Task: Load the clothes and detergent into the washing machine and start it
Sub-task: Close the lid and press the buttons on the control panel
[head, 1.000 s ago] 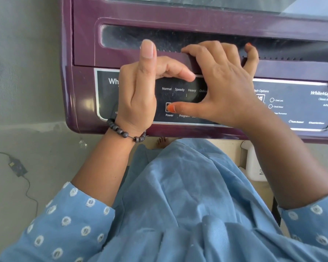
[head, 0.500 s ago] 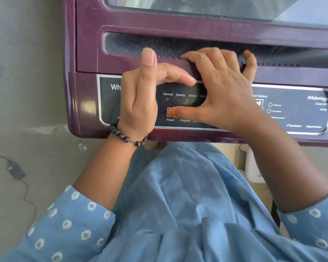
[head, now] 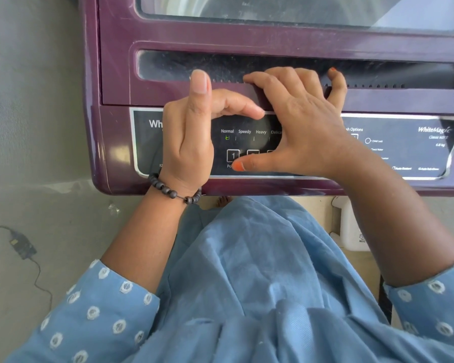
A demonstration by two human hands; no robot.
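A purple top-loading washing machine [head: 116,74] fills the upper view, its glass lid [head: 299,9] closed. Its dark control panel [head: 409,150] faces me, with a small green light under "Normal" [head: 227,137]. My right hand [head: 299,127] rests its fingers on the lid's handle groove, and its thumb lies just below the square power button [head: 233,154]. My left hand [head: 192,137], with a bead bracelet at the wrist, rests on the panel's left part, thumb up and index finger pointing right. Neither hand holds anything. Clothes and detergent are hidden.
A grey floor lies to the left, with a black adapter and cable [head: 21,247] on it. A white plastic container [head: 351,226] stands on the floor under the machine's front edge at the right. My blue garment [head: 247,284] fills the lower view.
My right thumb has slid down off the power button, which now shows its "1" mark. The green light under "Normal" came on. The camera has tilted, shifting the machine lower in view.
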